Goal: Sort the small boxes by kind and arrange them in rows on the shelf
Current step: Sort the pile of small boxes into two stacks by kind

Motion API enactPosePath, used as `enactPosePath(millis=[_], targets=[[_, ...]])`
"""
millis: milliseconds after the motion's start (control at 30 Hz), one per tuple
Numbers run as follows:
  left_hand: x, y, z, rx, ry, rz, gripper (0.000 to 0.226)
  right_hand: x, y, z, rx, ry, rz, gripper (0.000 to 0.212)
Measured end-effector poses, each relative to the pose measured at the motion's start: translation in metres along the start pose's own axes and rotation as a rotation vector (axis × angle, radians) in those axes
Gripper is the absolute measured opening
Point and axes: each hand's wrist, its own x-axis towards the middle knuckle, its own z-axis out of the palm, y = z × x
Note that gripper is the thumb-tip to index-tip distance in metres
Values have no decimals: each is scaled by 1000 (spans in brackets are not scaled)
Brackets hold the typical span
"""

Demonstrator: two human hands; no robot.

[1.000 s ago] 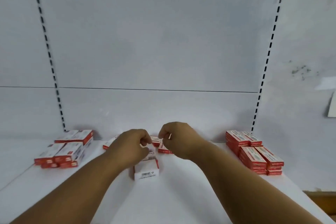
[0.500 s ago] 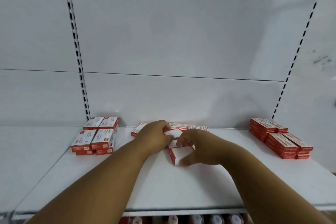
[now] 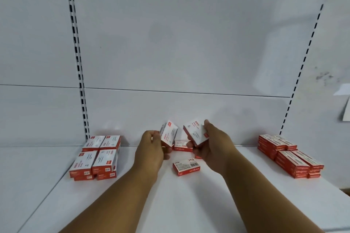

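Above white shelf [image 3: 189, 204], each hand grips one seemingly cardboard box.

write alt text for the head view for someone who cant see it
Each hand holds a small red-and-white box above a white shelf: left hand, left box; right hand, right box. Loose boxes lie between them, with stacks at left and right.
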Motion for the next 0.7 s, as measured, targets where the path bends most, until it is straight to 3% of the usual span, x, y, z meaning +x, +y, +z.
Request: enactPosePath(millis=[67,167,367,600,700], targets=[[-3,2,-4,-300,-101,-133,29,-1,8,8,16,-58,-7,33],[-4,4,-10,-498,-212,-189,32,2,18,8,22,-81,-24,29],[2,-2,-3,-305,-211,-146,18,14,21,-5,-2,-125,-85,33],[10,-4,0,-203,-157,-50,22,16,22,-12,-176,26,-202,25],[8,-2,-2,-167,-94,10,16,14,23,-11,-138,40,-203,19]])
